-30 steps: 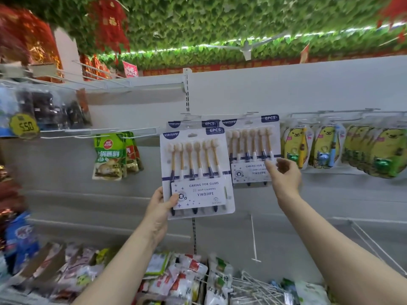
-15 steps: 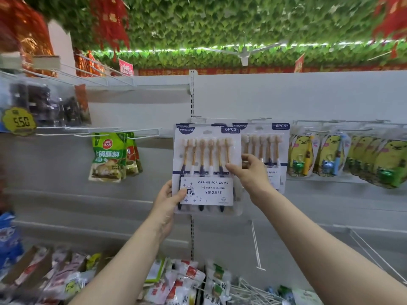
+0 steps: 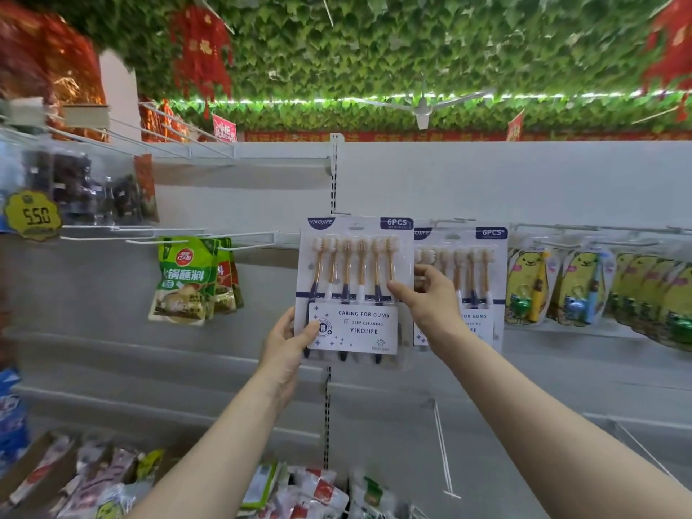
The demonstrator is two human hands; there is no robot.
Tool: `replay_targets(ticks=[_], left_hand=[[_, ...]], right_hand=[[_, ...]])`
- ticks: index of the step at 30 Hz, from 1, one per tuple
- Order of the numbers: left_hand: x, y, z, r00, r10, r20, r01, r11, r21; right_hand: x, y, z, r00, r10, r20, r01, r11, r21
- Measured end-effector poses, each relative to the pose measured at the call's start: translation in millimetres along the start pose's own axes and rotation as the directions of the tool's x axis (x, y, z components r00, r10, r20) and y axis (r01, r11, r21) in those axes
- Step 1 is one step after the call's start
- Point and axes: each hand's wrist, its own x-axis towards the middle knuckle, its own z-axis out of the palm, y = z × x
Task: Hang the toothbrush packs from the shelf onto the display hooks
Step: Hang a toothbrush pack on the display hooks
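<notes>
Grips clamped on white six-brush toothbrush blister pack (image 3: 354,290), left hand (image 3: 286,344) low, right hand (image 3: 425,297) mid-edge, levelling hang-hole for white wire hook (image 3: 339,213).

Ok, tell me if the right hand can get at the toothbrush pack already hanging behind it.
Probably yes: the right hand is right in front of the hanging pack, nothing between, but it grips the front pack.

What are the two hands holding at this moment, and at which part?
Both hold one white six-brush toothbrush pack: left hand at its lower left corner, right hand at its right edge, about mid-height.
</notes>
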Motion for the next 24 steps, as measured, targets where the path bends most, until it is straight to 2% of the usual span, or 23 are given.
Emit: replay_targets(ticks=[24], left_hand=[[47,-26,-14,0.997,-0.072,0.017,0.072,0.996,-0.043]], right_hand=[[25,18,23,1.0,0.005,0.0,-0.005,0.999,-0.047]])
